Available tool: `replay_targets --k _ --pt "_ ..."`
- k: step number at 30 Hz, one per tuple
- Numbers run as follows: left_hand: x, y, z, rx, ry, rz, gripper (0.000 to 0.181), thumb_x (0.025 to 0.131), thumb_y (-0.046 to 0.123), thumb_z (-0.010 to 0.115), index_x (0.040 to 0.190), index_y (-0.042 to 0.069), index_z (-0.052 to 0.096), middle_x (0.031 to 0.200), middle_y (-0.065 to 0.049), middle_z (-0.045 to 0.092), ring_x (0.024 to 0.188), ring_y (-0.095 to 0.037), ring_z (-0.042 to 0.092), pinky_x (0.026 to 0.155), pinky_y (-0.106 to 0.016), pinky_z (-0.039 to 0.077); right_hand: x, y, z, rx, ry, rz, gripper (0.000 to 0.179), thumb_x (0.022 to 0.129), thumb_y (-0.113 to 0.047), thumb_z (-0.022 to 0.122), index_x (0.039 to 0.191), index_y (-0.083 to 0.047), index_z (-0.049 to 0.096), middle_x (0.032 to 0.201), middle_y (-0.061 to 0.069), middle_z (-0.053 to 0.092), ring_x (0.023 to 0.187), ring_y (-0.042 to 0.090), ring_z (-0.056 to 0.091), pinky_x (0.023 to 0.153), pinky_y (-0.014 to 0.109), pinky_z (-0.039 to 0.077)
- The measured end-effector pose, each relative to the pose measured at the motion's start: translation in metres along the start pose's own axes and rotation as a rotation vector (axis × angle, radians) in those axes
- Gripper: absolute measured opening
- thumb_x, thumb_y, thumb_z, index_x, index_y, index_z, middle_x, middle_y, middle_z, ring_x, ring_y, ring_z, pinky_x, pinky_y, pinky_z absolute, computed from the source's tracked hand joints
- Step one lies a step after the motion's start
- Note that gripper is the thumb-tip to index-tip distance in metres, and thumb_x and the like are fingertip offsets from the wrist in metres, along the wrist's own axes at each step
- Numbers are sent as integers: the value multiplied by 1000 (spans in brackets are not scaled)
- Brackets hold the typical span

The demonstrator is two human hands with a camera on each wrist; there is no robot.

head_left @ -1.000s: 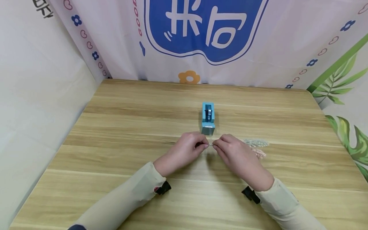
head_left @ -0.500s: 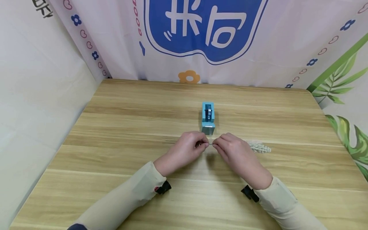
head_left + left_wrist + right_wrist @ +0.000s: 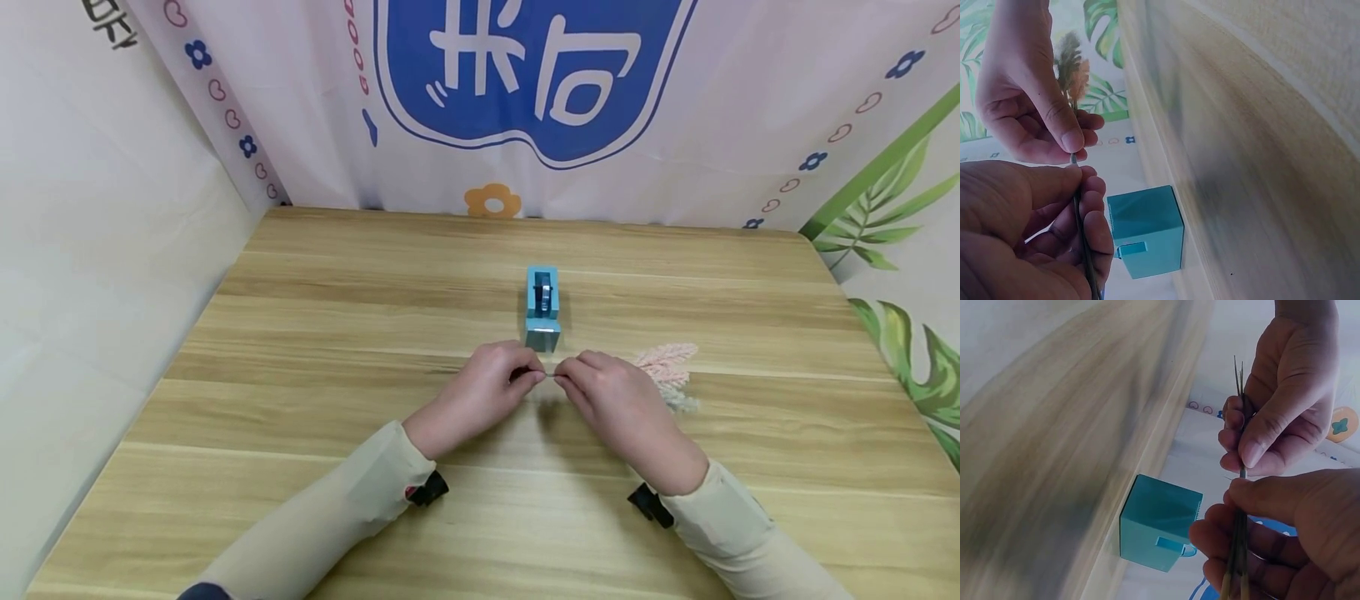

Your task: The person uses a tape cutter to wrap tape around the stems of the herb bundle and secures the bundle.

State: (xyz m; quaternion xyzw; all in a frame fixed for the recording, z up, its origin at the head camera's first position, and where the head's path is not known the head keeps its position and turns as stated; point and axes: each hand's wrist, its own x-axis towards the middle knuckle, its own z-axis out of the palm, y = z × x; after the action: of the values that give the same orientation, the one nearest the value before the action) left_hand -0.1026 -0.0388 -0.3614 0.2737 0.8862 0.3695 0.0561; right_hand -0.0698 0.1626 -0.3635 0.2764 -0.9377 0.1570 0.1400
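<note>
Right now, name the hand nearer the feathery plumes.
The right hand: the pink and pale green plumes show just beyond it, whereas the left hand pinches the stems farther from the plumes.

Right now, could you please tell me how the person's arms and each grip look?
The left sleeve and right sleeve are long and pale beige. A small black left device and right device sit at the cuffs; the left one shows a red spot. Dark blue fabric shows beside the left sleeve. The left grip and right grip are bare.
</note>
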Motion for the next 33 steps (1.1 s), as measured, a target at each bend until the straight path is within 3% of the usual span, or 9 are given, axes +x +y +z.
replay_targets --k 19,33 --pt "2 0 2 -4 38 5 6 98 7 73 97 4 78 93 -6 73 80 -12 59 71 -22 51 3 2 2 -9 12 1 6 100 -14 72 100 -11 78 93 -1 74 85 15 71 73 33 61" --pt "2 0 2 17 6 -23 14 102 9 67 105 1 79 97 -7 76 81 -13 61 73 -25 54 3 3 4 7 20 18 4 99 -13 72 99 -11 76 92 0 73 82 14 70 71 32 60"
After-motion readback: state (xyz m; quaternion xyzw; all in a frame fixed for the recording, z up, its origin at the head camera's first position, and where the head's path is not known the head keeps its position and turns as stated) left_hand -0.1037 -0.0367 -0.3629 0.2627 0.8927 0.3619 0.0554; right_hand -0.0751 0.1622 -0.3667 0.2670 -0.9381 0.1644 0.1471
